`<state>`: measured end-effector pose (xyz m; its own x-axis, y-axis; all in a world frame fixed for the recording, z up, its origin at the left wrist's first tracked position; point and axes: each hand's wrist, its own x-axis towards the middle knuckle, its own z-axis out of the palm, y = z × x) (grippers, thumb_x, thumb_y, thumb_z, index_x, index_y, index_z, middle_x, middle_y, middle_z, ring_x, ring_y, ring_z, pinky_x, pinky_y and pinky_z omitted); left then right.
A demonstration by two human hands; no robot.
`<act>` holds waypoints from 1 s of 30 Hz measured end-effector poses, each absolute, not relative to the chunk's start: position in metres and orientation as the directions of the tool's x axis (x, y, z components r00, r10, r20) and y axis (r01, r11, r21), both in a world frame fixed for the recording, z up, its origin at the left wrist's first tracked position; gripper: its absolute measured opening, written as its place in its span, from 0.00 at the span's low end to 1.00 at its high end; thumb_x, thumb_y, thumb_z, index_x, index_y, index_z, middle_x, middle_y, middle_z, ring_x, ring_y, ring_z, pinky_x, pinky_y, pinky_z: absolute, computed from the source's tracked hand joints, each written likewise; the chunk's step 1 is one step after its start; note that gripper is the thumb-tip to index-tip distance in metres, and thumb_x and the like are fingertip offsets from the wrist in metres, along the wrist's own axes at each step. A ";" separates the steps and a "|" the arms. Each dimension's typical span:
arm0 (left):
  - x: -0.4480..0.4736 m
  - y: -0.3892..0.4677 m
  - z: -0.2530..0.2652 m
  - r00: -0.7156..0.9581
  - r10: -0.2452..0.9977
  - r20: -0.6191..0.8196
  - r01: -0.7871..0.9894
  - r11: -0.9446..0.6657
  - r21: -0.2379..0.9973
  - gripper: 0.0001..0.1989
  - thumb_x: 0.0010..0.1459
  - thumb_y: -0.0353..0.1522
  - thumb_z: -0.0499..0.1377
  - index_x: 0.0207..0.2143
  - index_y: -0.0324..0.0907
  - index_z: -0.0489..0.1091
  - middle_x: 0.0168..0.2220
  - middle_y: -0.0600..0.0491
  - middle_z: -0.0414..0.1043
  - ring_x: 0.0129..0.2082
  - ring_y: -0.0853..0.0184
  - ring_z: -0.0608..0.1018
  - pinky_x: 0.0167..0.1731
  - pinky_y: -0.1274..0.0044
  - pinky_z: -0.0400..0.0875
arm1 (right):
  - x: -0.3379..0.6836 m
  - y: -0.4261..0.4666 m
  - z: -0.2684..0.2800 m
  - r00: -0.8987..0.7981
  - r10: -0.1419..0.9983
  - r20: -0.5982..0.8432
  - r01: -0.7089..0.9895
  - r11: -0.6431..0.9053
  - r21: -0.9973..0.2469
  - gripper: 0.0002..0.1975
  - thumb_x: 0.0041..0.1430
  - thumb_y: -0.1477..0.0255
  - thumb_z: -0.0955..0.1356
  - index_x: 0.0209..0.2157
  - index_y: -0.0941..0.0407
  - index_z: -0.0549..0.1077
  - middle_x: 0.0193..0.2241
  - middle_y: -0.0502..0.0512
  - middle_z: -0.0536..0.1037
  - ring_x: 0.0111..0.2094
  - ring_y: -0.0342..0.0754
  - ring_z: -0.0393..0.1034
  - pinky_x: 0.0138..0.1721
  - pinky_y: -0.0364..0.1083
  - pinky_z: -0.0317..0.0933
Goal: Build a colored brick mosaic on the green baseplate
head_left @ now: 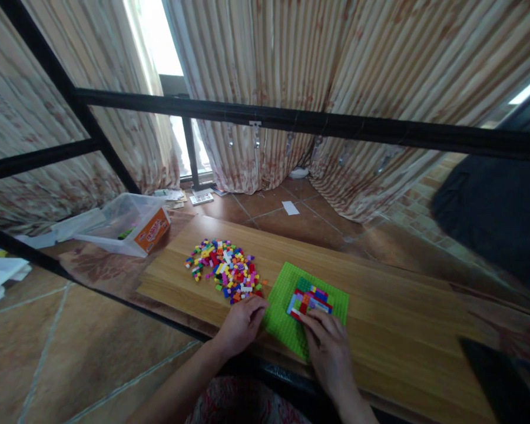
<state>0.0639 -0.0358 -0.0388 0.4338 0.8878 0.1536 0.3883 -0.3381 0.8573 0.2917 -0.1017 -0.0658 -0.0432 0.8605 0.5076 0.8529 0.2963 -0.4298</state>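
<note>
Green, the baseplate (280, 315) is being topped by a toy-brick assembly (308, 300), apparently being extended; the right hand's (331, 348) grip is being held half-curled on it, the left hand's (242, 323) loosely curled, contents of both hidden. Next, stud alignment is probably being demanded.

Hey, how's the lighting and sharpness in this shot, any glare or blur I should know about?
Head view: glare whites out the window gap between the curtains; head view: the dark shape at the lower right edge is soft and murky; head view: the loose bricks keep distinct colours, though fine detail is too small to read.
</note>
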 end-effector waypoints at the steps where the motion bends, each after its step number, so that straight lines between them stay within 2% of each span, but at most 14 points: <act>1: 0.061 -0.035 -0.039 0.441 0.883 0.157 0.408 -0.354 0.842 0.11 0.63 0.32 0.50 0.36 0.42 0.72 0.35 0.49 0.73 0.37 0.66 0.74 0.39 0.75 0.67 | 0.295 -0.104 -0.069 -0.063 0.865 0.497 0.853 0.305 -0.423 0.14 0.66 0.70 0.63 0.47 0.47 0.77 0.43 0.55 0.78 0.44 0.52 0.71 0.46 0.54 0.65; 6: 0.053 -0.031 -0.041 0.398 0.903 0.162 0.459 -0.350 0.817 0.10 0.63 0.31 0.50 0.37 0.42 0.72 0.38 0.48 0.74 0.40 0.66 0.74 0.42 0.74 0.67 | 0.327 -0.106 -0.081 -0.108 0.872 0.478 0.832 0.342 -0.437 0.15 0.66 0.70 0.61 0.46 0.47 0.78 0.44 0.56 0.78 0.46 0.53 0.72 0.47 0.56 0.67; 13: 0.045 -0.035 -0.039 0.359 0.908 0.218 0.403 -0.361 0.841 0.10 0.63 0.30 0.51 0.39 0.42 0.72 0.39 0.49 0.75 0.41 0.67 0.75 0.44 0.75 0.68 | 0.343 -0.108 -0.090 -0.121 0.845 0.521 0.839 0.367 -0.401 0.14 0.66 0.63 0.62 0.44 0.47 0.79 0.45 0.55 0.78 0.44 0.53 0.73 0.44 0.55 0.67; 19: 0.008 -0.019 -0.038 0.081 0.957 0.279 0.528 -0.279 0.802 0.09 0.63 0.31 0.52 0.39 0.42 0.71 0.37 0.49 0.75 0.38 0.66 0.76 0.41 0.75 0.70 | 0.324 -0.109 -0.095 -0.064 0.786 0.616 0.850 0.366 -0.380 0.14 0.64 0.60 0.64 0.37 0.50 0.80 0.42 0.57 0.79 0.41 0.54 0.73 0.42 0.55 0.66; 22: -0.012 0.010 -0.031 0.032 0.952 0.305 0.653 -0.251 0.715 0.10 0.61 0.30 0.53 0.43 0.42 0.71 0.41 0.48 0.74 0.40 0.65 0.76 0.42 0.73 0.71 | 0.321 -0.109 -0.096 -0.049 0.775 0.630 0.857 0.356 -0.372 0.13 0.64 0.62 0.64 0.35 0.51 0.79 0.41 0.57 0.80 0.41 0.55 0.73 0.43 0.56 0.65; 25: -0.018 0.045 -0.021 0.133 0.936 0.327 0.788 -0.300 0.538 0.13 0.60 0.29 0.54 0.46 0.43 0.72 0.48 0.47 0.73 0.48 0.62 0.74 0.50 0.69 0.68 | 0.322 -0.109 -0.097 -0.063 0.763 0.643 0.864 0.364 -0.348 0.12 0.63 0.63 0.64 0.35 0.52 0.78 0.41 0.57 0.80 0.41 0.56 0.73 0.44 0.56 0.64; 27: -0.014 0.066 -0.016 0.218 0.934 0.283 0.847 -0.325 0.421 0.13 0.58 0.28 0.54 0.44 0.43 0.73 0.47 0.47 0.74 0.49 0.60 0.73 0.53 0.66 0.66 | 0.323 -0.109 -0.097 -0.070 0.756 0.651 0.871 0.364 -0.330 0.11 0.63 0.64 0.64 0.35 0.52 0.78 0.41 0.58 0.79 0.41 0.56 0.73 0.44 0.56 0.64; 30: -0.005 0.085 -0.014 0.317 0.928 0.197 0.873 -0.367 0.323 0.12 0.56 0.27 0.55 0.41 0.43 0.75 0.43 0.47 0.75 0.47 0.60 0.74 0.54 0.65 0.64 | 0.322 -0.109 -0.096 -0.081 0.751 0.655 0.879 0.363 -0.308 0.11 0.62 0.65 0.64 0.34 0.52 0.77 0.42 0.57 0.79 0.41 0.55 0.73 0.44 0.56 0.64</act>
<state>-0.0047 0.0849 -0.0139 0.3169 0.9278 0.1971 0.8726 -0.3666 0.3229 0.3217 -0.1088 -0.0959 -0.0806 0.7514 0.6548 0.8794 0.3630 -0.3082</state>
